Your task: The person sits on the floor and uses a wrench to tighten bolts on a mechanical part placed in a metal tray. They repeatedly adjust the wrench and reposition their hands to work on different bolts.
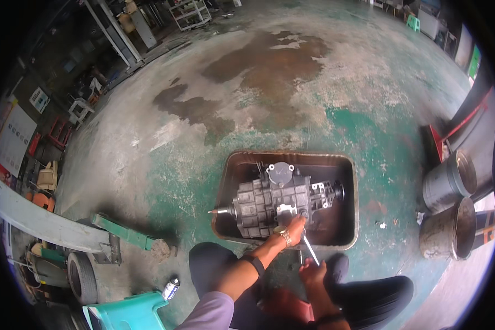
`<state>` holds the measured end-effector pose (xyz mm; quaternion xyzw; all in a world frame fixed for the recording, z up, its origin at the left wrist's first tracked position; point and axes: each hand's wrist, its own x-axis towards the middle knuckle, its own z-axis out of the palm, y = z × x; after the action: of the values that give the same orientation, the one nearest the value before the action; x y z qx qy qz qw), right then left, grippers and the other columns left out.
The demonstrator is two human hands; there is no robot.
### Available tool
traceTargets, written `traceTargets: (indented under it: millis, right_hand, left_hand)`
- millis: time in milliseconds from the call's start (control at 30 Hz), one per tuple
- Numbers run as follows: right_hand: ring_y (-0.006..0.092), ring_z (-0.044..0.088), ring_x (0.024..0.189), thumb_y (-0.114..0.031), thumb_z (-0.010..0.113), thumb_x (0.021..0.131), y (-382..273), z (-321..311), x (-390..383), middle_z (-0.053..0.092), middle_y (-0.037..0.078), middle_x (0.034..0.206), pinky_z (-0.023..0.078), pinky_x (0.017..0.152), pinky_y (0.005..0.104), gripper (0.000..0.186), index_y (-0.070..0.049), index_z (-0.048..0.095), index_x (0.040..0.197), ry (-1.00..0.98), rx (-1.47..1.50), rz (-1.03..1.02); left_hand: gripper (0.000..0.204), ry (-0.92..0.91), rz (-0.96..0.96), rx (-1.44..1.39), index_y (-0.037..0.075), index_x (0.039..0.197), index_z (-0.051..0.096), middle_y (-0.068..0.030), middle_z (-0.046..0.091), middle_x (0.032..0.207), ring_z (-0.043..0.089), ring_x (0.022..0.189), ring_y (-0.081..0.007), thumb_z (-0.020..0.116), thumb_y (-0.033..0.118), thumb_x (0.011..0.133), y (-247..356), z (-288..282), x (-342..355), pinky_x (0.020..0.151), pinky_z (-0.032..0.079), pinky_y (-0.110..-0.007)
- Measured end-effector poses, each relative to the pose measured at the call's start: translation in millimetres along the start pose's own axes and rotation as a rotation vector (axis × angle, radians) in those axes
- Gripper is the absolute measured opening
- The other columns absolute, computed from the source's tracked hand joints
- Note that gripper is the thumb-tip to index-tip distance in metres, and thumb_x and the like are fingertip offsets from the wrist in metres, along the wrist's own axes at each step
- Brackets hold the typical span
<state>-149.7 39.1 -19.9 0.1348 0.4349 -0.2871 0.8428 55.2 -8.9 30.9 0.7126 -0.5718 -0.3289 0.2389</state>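
A grey metal gearbox (275, 201) lies on its side in a rusty rectangular metal tray (349, 181) on the green floor. My left hand (295, 225), with a gold watch on its wrist, reaches onto the gearbox's near side; its fingers are pressed against the housing and mostly hidden. My right hand (312, 270) sits lower, above my knees, and grips the near end of a slim metal tool (311, 250). The tool slants up toward the gearbox and ends beside my left hand. My legs in dark trousers frame the tray's near edge.
Two dirty metal buckets (448, 184) (451, 228) stand to the right. A spray can (171, 287), a teal plastic stool (129, 311), a tyre (82, 278) and a green and grey lift arm (124, 231) lie at the lower left. Shelves and clutter line the far left wall.
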Motion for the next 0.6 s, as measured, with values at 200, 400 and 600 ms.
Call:
traceTargets:
  millis: [200,400,600]
  right_hand:
    - [0.0175,0.05,0.065,-0.053,0.025,0.089,-14.8,5.2,0.8,0.055,0.006,0.074,0.039,0.063,0.0314,0.054,-0.005,0.051,0.085,0.091,0.031,0.017]
    - [0.0164,0.05,0.066,-0.05,0.031,0.088,-26.4,12.5,3.9,0.056,0.004,0.075,0.038,0.066,0.0317,0.047,-0.007,0.05,0.09,0.14,-0.005,-0.048]
    - [0.0198,0.048,0.063,-0.049,0.029,0.087,-18.0,4.0,8.4,0.055,0.006,0.071,0.038,0.064,0.0344,0.047,-0.007,0.05,0.084,0.122,-0.014,-0.001]
  left_hand:
    - [0.02,-0.025,-0.037,0.218,-0.003,0.089,0.053,-0.0233,0.055,0.097,0.055,0.094,-0.0389,0.051,-0.007,0.07,-6.4,8.8,7.0,0.078,0.047,-0.043]
    - [0.025,-0.001,-0.055,0.164,-0.004,0.097,0.052,-0.0233,0.054,0.102,0.053,0.1,-0.0394,0.05,-0.007,0.072,1.9,3.1,7.4,0.08,0.047,-0.042]
    - [0.028,-0.057,-0.077,0.165,-0.005,0.099,0.049,-0.0235,0.051,0.107,0.051,0.103,-0.0399,0.048,-0.01,0.072,9.6,-3.7,3.8,0.082,0.046,-0.041]
